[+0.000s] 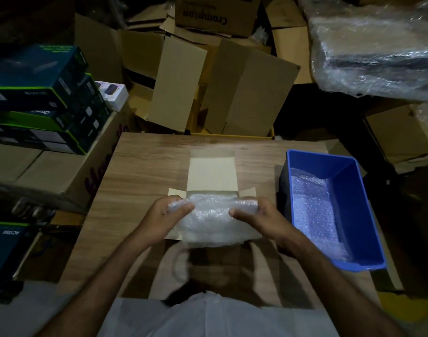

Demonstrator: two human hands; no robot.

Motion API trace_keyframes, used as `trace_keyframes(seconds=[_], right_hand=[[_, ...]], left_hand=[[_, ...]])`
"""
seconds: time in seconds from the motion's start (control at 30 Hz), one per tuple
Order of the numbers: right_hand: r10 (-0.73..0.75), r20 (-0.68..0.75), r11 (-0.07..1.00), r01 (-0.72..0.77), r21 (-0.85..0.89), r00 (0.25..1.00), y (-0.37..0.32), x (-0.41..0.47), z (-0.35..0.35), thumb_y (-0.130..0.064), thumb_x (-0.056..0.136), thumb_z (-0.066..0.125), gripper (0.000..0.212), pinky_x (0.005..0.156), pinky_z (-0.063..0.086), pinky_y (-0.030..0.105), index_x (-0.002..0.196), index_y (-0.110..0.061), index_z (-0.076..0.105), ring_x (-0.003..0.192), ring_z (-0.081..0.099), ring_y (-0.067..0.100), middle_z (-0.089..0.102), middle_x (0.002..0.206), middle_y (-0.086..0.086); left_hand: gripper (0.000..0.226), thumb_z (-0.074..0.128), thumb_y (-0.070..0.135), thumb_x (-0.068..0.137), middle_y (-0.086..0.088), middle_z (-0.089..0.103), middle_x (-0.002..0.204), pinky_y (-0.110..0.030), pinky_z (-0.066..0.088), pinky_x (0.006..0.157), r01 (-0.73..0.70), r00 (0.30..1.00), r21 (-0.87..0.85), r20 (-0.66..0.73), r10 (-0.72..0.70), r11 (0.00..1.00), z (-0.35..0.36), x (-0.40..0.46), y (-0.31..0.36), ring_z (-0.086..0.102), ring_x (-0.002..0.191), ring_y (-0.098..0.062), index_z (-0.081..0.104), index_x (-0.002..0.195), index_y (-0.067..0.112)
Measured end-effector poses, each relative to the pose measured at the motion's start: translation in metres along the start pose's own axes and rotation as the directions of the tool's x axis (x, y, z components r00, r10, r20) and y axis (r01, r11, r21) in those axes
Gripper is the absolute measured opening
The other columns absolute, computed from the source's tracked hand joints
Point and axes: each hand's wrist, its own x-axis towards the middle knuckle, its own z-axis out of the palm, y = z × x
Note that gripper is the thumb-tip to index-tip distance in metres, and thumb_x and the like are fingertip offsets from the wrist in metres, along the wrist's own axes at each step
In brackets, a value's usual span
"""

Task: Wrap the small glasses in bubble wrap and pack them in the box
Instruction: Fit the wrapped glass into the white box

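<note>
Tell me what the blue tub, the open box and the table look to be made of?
The blue tub looks like moulded plastic: even colour, smooth, slightly glossy walls. The open box seems to be thin, matt, pale tan cardboard, with folded flaps and creases. The table shows a brown wood-grain pattern; whether it is real wood or a printed laminate cannot be told from here.
</note>
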Motion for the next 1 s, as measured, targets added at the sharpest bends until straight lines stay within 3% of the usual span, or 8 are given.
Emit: trace_keyframes(seconds=[0.07,0.17,0.33,0.47,0.63,0.73,0.83,1.0], right_hand=[[0.014,-0.022,0.998,-0.013,0.057,1.000,0.001,0.004,0.003,-0.023,0.090,0.077,0.025,0.076,0.061,0.032,0.112,-0.012,0.072,0.095,0.075,0.023,0.077,0.105,0.008],[0.029,-0.080,0.989,-0.017,0.148,0.996,0.009,0.012,0.006,-0.014,0.089,0.076,0.028,0.067,0.060,0.031,0.116,-0.015,0.066,0.089,0.075,0.019,0.072,0.111,0.009],[0.063,-0.033,0.983,-0.056,0.175,0.997,0.021,0.016,0.009,0.000,0.098,0.059,0.017,0.066,0.059,0.024,0.107,-0.001,0.073,0.092,0.075,0.015,0.076,0.111,0.001],[0.038,-0.029,0.980,-0.032,0.195,0.999,0.027,0.018,0.007,0.005,0.088,0.068,0.012,0.071,0.058,0.021,0.092,-0.002,0.078,0.102,0.073,0.012,0.077,0.112,-0.003],[-0.027,-0.017,0.996,0.028,0.085,0.999,0.022,0.014,0.005,0.003,0.073,0.086,0.042,0.065,0.060,0.027,0.110,-0.008,0.068,0.090,0.074,0.009,0.075,0.106,-0.005],[-0.089,0.071,0.993,0.083,0.083,0.994,0.023,0.016,0.002,-0.004,0.088,0.076,0.030,0.068,0.062,0.036,0.118,-0.009,0.069,0.091,0.075,0.023,0.073,0.115,0.007],[-0.095,0.064,0.995,0.096,-0.010,0.993,0.035,0.024,0.001,0.004,0.094,0.064,0.015,0.056,0.055,0.028,0.095,-0.005,0.077,0.079,0.071,0.023,0.075,0.104,0.008],[-0.083,0.038,0.996,0.083,-0.015,0.996,0.044,0.029,0.003,0.007,0.085,0.072,0.015,0.079,0.058,0.025,0.088,-0.004,0.081,0.102,0.070,0.020,0.074,0.108,0.007]], left_hand=[[0.022,0.068,0.023,0.094,-0.024,0.070,0.099,-0.037,0.058,0.068,0.038,0.999,-0.113,0.020,-0.036,0.993,0.003,0.000,0.002,0.068,0.090,-0.046,0.068,0.102,0.002],[0.025,0.069,0.016,0.094,-0.009,0.068,0.123,-0.042,0.062,0.081,0.180,0.976,-0.246,0.167,-0.142,0.952,0.001,-0.001,-0.005,0.071,0.106,-0.031,0.063,0.118,0.020],[0.011,0.061,0.004,0.098,0.005,0.073,0.110,-0.035,0.050,0.085,0.207,0.962,-0.167,0.217,-0.169,0.964,-0.002,0.000,-0.024,0.066,0.105,-0.021,0.070,0.103,0.007],[0.032,0.076,0.016,0.086,0.009,0.071,0.126,-0.020,0.055,0.085,0.288,0.933,-0.282,0.298,-0.202,0.915,-0.008,-0.005,-0.016,0.064,0.118,-0.006,0.073,0.118,0.013],[0.049,0.081,0.003,0.081,-0.006,0.065,0.130,-0.046,0.061,0.084,0.211,0.966,-0.282,0.208,-0.155,0.936,-0.006,-0.006,-0.019,0.068,0.115,-0.026,0.063,0.123,0.020],[0.027,0.070,0.001,0.091,-0.003,0.069,0.116,-0.042,0.061,0.078,0.106,0.975,-0.138,0.207,-0.076,0.985,-0.003,-0.002,-0.020,0.071,0.103,-0.019,0.064,0.114,0.013],[0.024,0.059,-0.014,0.090,0.002,0.070,0.093,-0.028,0.052,0.074,0.012,0.977,-0.002,0.214,-0.011,1.000,0.000,0.003,-0.025,0.066,0.087,-0.013,0.070,0.091,0.007],[0.017,0.061,-0.008,0.090,0.005,0.075,0.100,-0.030,0.055,0.083,0.170,0.966,-0.063,0.209,-0.153,0.983,-0.001,0.008,-0.031,0.070,0.096,-0.012,0.076,0.096,-0.002]])
